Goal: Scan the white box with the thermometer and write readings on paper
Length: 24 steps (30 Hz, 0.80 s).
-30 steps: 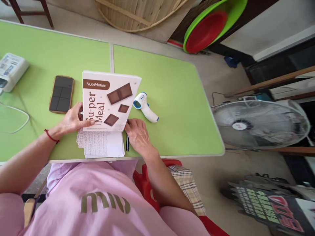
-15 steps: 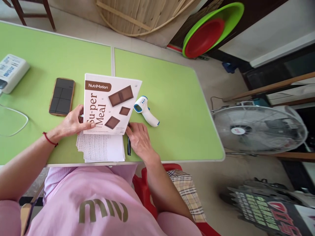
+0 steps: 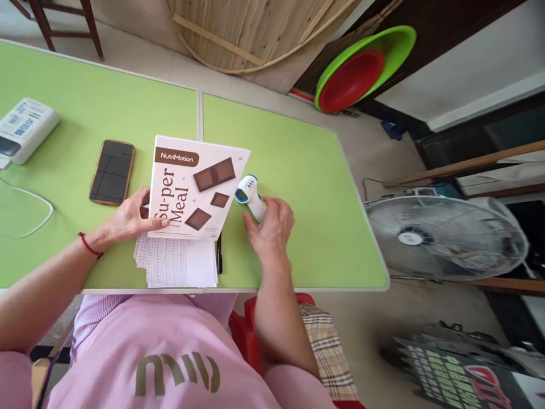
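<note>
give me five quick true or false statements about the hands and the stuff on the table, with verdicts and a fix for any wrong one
1. The left hand holds a flat white brown-printed package. True.
2. A black phone in a brown-edged case lies left of the package. True.
3. The right hand rests on the phone. False: it is at the handle of a white-and-blue plastic thermometer gun.
4. White paper sheets with rows of writing show in full. False: the package hides part of them.
5. A slim black pen lies along the right edge of the sheets. True.
</note>
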### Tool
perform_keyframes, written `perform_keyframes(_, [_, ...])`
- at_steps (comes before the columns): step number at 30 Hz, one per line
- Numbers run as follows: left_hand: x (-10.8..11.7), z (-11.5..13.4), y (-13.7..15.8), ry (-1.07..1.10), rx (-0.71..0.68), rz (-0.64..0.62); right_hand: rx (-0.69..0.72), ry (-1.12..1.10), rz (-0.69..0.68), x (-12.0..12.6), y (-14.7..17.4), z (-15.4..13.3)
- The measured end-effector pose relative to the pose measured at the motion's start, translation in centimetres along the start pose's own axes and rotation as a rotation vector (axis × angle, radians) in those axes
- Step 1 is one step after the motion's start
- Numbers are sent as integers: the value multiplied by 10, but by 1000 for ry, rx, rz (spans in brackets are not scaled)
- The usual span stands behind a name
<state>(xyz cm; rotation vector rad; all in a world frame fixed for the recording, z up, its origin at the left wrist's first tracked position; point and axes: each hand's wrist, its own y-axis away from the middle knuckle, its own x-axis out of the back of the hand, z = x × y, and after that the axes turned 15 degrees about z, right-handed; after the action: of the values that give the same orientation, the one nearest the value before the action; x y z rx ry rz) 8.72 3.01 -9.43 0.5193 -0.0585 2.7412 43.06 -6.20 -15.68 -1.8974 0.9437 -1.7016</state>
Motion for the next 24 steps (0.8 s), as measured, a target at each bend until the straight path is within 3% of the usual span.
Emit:
perform_keyframes(4, [0, -1, 0, 1, 19, -16, -128, 2, -215, -18, -10, 18])
perform_keyframes(7, [0, -1, -1, -11, 13, -16, -259, -108, -230, -14, -11, 10])
perform_keyframes(10, [0, -2, -1, -28, 26, -6, -512, -336, -92, 17, -11, -16])
perform_keyframes(12, [1, -2, -1, -26, 31, -17, -628, -617, -42, 47, -8, -43])
perform_keyframes(16, [0, 0, -1, 10, 16, -5, -905, -1233, -252, 98, 12, -104])
perform_keyframes(19, [-1, 0, -2, 26, 9, -6, -1090, -1395, -462, 108, 33, -136])
perform_keyframes(24, [0, -1, -2, 19, 13, -30, -1089, -1428, -511, 98, 43, -149])
